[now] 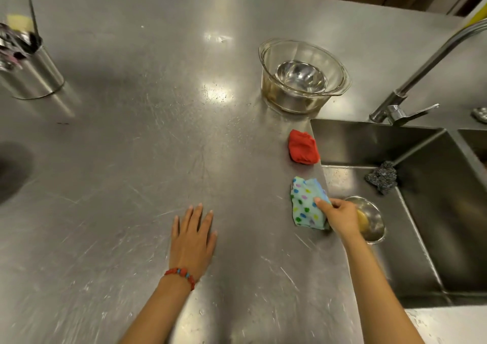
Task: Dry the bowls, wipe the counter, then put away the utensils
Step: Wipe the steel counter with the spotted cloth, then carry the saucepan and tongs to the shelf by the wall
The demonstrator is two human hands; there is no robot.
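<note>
Spotted cloth [307, 206], pinched by right hand [340, 218] beside the sink [421, 238], readies wiping; left hand [193, 234] rests flat, fingers straight

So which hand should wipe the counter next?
Probably the right hand: it already pinches the spotted cloth at the counter's edge beside the sink. The left hand lies flat and holds nothing.
</note>
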